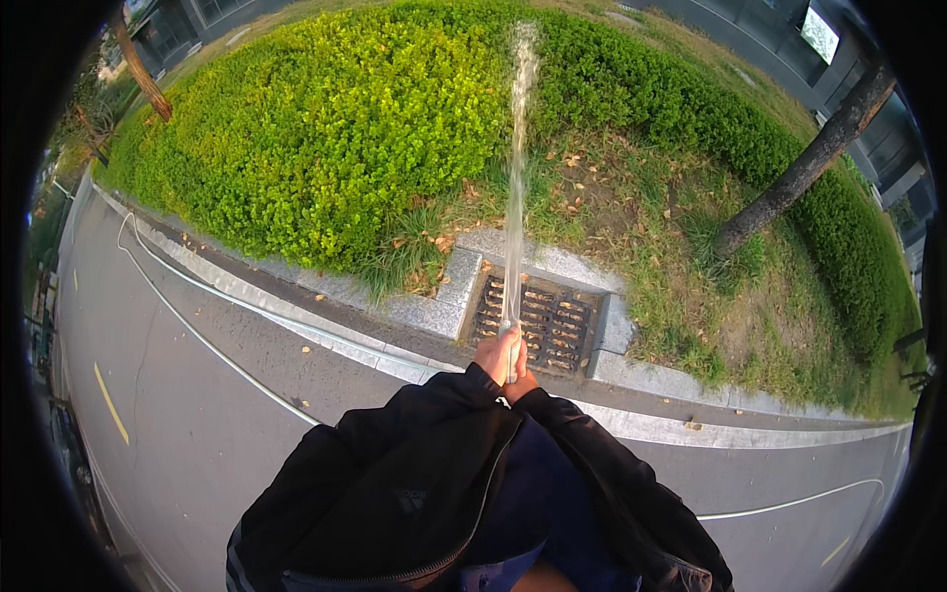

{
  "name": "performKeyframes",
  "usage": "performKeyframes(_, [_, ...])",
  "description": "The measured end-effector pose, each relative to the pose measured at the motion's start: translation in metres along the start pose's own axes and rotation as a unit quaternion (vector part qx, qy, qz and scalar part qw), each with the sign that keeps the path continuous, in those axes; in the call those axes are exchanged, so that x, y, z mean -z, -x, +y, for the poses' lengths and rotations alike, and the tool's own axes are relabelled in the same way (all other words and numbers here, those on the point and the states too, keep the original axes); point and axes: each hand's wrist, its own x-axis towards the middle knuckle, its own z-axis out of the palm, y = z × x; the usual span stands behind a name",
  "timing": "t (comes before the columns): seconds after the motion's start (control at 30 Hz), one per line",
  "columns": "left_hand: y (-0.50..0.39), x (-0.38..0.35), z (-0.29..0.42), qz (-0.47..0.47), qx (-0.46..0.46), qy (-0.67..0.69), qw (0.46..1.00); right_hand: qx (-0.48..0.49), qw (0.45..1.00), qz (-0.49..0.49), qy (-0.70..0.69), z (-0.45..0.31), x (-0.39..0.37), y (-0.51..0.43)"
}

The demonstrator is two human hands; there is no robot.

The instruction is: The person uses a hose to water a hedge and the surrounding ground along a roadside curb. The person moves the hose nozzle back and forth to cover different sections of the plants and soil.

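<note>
My left hand (491, 357) is closed around the end of a pale garden hose (512, 358), with the thumb near its mouth. Just below, my right hand (522, 385) grips the same hose nearer my body; part of that hand is hidden by the left one. A stream of water (516, 163) shoots from the hose end, away from me, and breaks into spray over the hedge (311, 140). Beneath the hose end lies a dark drain grate (536, 322) with dry leaves in its slots.
Granite kerb stones (459, 285) frame the grate on three sides. More hose (222, 359) loops over the asphalt road (192, 444) at left, and another length (799, 500) lies at right. A leaning tree trunk (806, 163) stands in the grass. Dark buildings (747, 37) rise behind.
</note>
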Motion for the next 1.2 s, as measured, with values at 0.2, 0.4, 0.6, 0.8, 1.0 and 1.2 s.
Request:
performKeyframes(0.2, [-0.018, 0.026, -0.019, 0.047, 0.069, 0.117, 0.99, -0.121, 0.987, -0.093, 0.043, -0.008, -0.001, -0.009])
performKeyframes(0.4, [-0.024, 0.047, -0.032, 0.081, 0.136, 0.139, 0.978, -0.125, 0.986, -0.105, 0.017, 0.006, -0.016, -0.014])
performKeyframes(0.6, [-0.022, 0.052, -0.035, 0.124, 0.162, 0.153, 0.967, -0.126, 0.981, -0.15, 0.013, -0.008, -0.01, -0.009])
performKeyframes(0.8, [-0.02, 0.06, -0.039, 0.19, 0.194, 0.177, 0.946, -0.1, 0.968, -0.204, 0.106, 0.009, -0.021, -0.018])
performKeyframes(1.0, [-0.018, 0.07, -0.046, 0.211, 0.217, 0.224, 0.927, -0.115, 0.966, -0.214, 0.088, -0.004, -0.019, -0.013])
performKeyframes(1.2, [-0.02, 0.064, -0.042, 0.162, 0.173, 0.16, 0.958, -0.123, 0.971, -0.193, 0.063, -0.011, -0.018, -0.012])
